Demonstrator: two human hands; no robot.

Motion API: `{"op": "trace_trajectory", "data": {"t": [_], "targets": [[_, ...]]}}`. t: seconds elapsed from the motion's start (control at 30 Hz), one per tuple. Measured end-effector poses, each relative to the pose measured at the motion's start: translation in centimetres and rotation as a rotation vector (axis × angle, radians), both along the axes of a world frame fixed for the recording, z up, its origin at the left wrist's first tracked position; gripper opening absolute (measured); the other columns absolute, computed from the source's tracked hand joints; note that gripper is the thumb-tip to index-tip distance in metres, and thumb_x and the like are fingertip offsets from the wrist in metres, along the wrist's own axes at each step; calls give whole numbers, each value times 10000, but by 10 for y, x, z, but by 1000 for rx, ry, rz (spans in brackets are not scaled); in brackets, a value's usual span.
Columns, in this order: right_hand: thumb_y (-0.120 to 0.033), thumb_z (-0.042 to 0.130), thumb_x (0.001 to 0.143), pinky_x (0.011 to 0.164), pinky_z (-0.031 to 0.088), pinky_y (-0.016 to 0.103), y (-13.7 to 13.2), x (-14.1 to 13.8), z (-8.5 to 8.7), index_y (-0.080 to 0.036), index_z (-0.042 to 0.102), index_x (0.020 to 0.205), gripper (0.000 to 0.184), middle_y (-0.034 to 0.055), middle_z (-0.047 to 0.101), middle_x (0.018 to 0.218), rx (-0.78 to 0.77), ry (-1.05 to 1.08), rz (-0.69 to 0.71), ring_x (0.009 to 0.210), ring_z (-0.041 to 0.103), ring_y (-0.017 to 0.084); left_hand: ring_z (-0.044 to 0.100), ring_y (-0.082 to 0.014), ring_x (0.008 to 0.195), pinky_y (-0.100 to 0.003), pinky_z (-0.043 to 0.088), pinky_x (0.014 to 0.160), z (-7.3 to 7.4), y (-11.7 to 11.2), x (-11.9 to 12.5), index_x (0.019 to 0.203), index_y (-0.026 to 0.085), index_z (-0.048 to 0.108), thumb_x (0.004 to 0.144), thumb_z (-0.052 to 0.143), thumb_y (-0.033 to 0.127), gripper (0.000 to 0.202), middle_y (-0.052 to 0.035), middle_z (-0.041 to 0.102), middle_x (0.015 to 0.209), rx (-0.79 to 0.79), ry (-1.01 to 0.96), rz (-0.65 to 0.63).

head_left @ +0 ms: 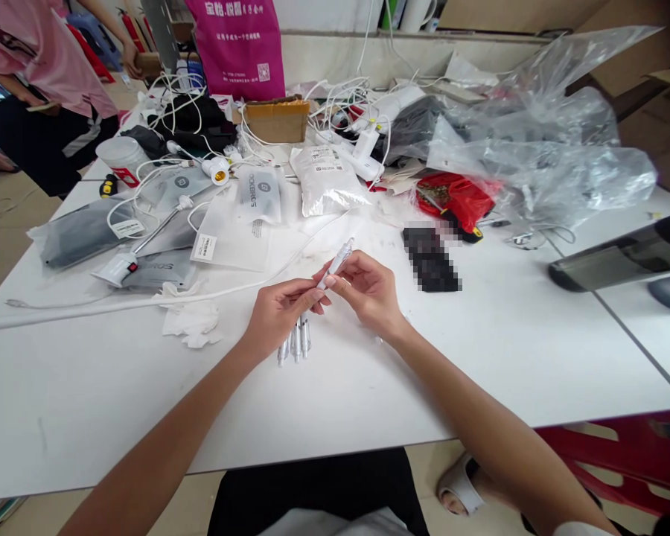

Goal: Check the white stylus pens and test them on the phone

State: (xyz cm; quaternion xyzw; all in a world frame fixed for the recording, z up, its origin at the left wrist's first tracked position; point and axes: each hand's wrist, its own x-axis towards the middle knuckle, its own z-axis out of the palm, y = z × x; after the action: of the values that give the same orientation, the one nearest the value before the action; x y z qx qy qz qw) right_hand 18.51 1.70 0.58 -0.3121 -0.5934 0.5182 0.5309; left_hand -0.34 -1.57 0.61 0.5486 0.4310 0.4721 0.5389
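A white and clear pen (338,260) is held tilted above the table, its upper end pointing away to the right. My left hand (284,309) grips its lower end between thumb and fingers. Around the middle of the same pen, the thumb and fingers of my right hand (368,290) are closed. Several similar pens (297,344) lie side by side on the white table (246,417), just below my left hand and partly hidden by it. A crumpled white tissue (193,316) rests to the left of my left hand.
A white cable (234,289) crosses the table behind my left hand. Packaged pouches (234,238) and a lamp holder (117,268) lie at left. Right of my hands are a pixelated dark object (431,259), a red bag (461,197) and a dark bottle (625,257). A person (50,67) stands at far left.
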Motion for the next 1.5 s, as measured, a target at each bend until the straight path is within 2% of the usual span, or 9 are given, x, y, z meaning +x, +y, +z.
{"op": "trace_trajectory", "data": {"t": [0.23,0.43,0.77,0.9,0.97,1.03,1.17,1.3,1.5], "targets": [[-481,888,885,873,621,391,-2,0,3,-244,654,937,336,37,781,995,2,1,-13,945,757,210,742,-187,747,-339,639,777,1,-1,2,998,181,839,931,828,460,287,-69,822,906,13,-13,34],[-488,826,946,885,636,397,0,-1,5,-250,628,997,314,30,757,977,29,71,-55,927,768,203,731,-193,804,-319,607,775,-2,2,-2,997,200,841,982,759,499,311,-64,807,886,18,94,13],[-469,854,921,878,628,375,-2,-3,3,-243,624,965,326,6,703,945,-14,81,-107,830,743,167,734,-204,834,-330,574,786,-4,0,-1,940,232,848,932,827,485,254,-46,813,903,95,197,114],[-501,819,940,851,618,369,3,-2,10,-268,611,1037,327,-20,650,924,-120,213,-57,842,709,160,754,-221,906,-342,600,860,-4,-1,1,999,228,840,901,855,502,292,-52,823,976,115,205,131],[-477,847,905,752,601,326,7,1,16,-281,604,1033,337,-43,588,869,-241,355,-45,761,645,137,758,-224,960,-345,597,912,-4,0,1,1065,232,832,925,830,508,310,-58,825,1029,115,222,158],[-451,848,893,625,536,274,12,7,23,-264,583,937,327,-57,492,768,-369,498,-39,639,525,109,760,-220,983,-346,587,947,-4,0,0,1099,234,820,974,775,511,307,-59,825,1041,115,228,183],[-611,717,966,483,396,258,20,26,28,-242,338,698,593,-68,288,616,-527,686,15,512,310,105,753,-214,978,-333,578,917,-3,0,-2,1075,235,803,1027,699,522,310,-53,811,988,122,227,204],[-662,632,980,413,249,270,24,40,19,-252,174,676,686,-78,193,559,-608,832,5,477,158,102,743,-207,964,-330,564,913,-3,0,-2,1056,235,797,1038,681,524,312,-47,798,966,134,232,196],[-641,646,933,407,133,286,23,43,12,-255,118,658,710,-82,119,540,-614,946,45,481,66,94,731,-208,946,-336,552,897,-2,0,-1,1043,237,794,1044,671,514,304,-46,796,953,153,266,209]]}}
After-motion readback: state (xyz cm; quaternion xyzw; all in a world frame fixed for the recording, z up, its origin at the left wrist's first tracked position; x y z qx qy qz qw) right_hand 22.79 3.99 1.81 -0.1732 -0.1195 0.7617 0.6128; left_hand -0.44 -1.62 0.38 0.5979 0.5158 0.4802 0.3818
